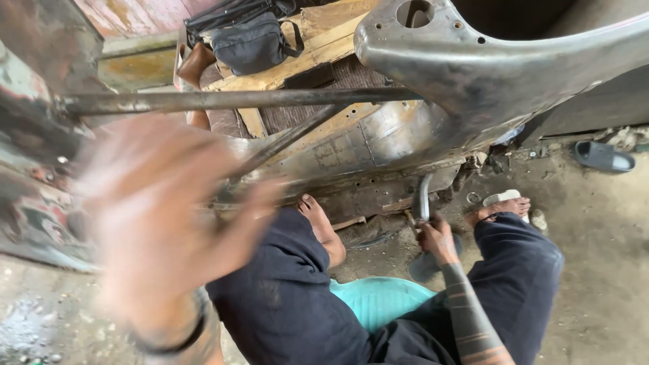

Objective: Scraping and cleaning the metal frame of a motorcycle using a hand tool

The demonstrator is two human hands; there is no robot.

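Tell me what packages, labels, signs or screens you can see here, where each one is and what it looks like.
No labels, signs or screens show.
The nearest to a package is a dark bag, soft and black with straps, lying on wooden planks at the top.
The right hand grips a curved grey metal bar; the blurred left hand is raised, holding nothing visible.

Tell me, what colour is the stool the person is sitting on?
Turquoise: the plastic stool shows between the dark trouser legs, best in the head view.

Bare grey sheet-metal body panel [473,67] looks dull and scuffed; long rusty steel rod [236,101] rough; turquoise plastic stool [382,301] smooth; black cloth bag [253,44] matt.
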